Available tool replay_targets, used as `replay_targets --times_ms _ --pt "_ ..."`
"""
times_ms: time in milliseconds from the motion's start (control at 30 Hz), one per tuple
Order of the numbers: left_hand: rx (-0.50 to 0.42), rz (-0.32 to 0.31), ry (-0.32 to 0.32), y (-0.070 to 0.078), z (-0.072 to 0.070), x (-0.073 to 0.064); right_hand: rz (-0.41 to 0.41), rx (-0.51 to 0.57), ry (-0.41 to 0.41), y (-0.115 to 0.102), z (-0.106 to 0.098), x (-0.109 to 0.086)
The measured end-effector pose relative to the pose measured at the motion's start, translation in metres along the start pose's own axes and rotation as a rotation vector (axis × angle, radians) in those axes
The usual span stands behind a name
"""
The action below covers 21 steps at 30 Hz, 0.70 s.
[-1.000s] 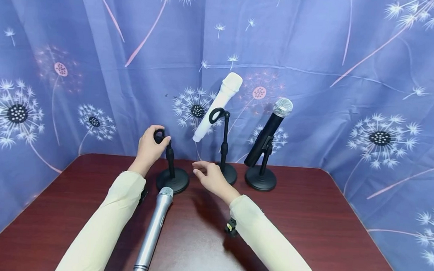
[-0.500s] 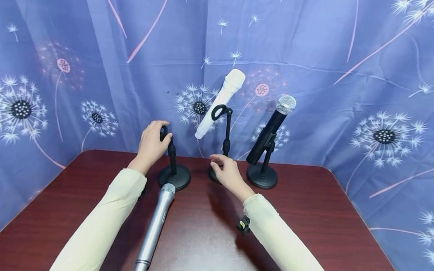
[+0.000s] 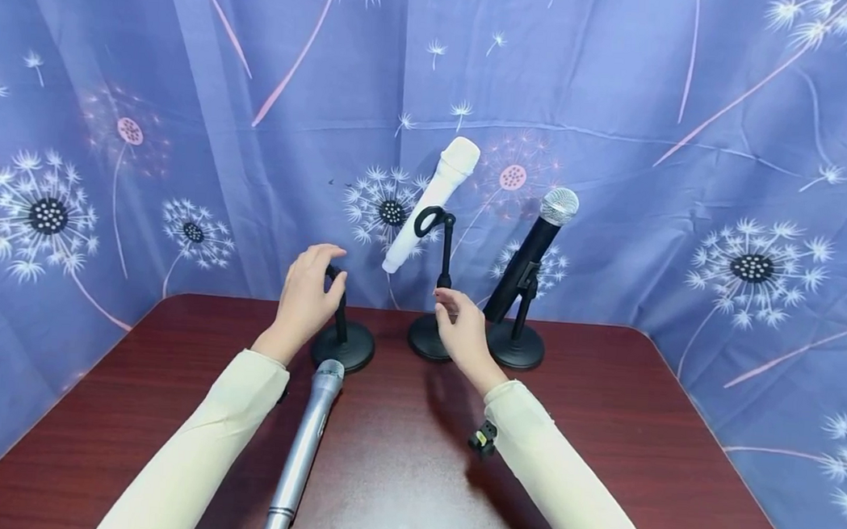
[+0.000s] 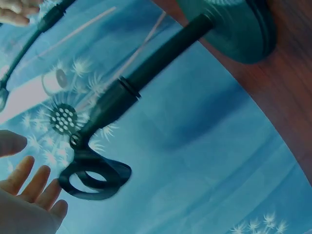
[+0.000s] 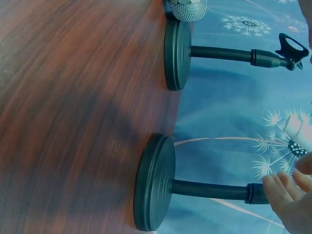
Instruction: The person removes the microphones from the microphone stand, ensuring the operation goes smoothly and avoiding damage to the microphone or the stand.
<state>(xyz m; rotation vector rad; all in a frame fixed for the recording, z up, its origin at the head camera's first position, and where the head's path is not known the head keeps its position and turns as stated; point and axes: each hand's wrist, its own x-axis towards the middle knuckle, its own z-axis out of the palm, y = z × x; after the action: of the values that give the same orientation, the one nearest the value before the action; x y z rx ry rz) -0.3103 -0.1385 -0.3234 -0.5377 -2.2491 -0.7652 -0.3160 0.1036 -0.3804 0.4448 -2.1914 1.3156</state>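
My left hand [image 3: 308, 302] is at the top of the left black microphone stand [image 3: 346, 347]. In the left wrist view its fingers are parted from the thumb, fingertips right at the stand's clip [image 4: 90, 183], which has no microphone in it. Near the pole of the middle stand [image 3: 428, 339] is my right hand [image 3: 464, 336], fingers extended; in the right wrist view they overlap the pole's collar [image 5: 256, 193]. A white microphone [image 3: 438, 191] slants upward behind the middle stand's clip. Below the left stand, a silver microphone [image 3: 303, 451] lies on the table.
A black microphone [image 3: 521, 262] with a silver head rests tilted in the clip of the right stand [image 3: 518, 350]. All stands are along the back of the dark red wooden table [image 3: 602, 437], before a blue dandelion curtain [image 3: 290, 175].
My left hand has loosened from the clip, its fingers rising and spreading. My right hand has moved right, from left of the middle stand to its pole. The microphones stay where they were.
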Motion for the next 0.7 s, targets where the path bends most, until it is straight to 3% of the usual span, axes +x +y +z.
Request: replay_targets --times_ms 200,467,700 --pt "-0.012 0.044 -0.025 0.011 0.004 -0.010 0.023 0.026 0.079 -0.001 0.000 0.005" --pt "-0.067 -0.002 -0.114 0.016 0.007 -0.026 0.070 0.066 0.145 0.009 0.008 0.015" --pt "-0.090 -0.014 -0.193 0.012 0.010 -0.039 0.159 0.062 0.145 0.019 0.017 0.023"
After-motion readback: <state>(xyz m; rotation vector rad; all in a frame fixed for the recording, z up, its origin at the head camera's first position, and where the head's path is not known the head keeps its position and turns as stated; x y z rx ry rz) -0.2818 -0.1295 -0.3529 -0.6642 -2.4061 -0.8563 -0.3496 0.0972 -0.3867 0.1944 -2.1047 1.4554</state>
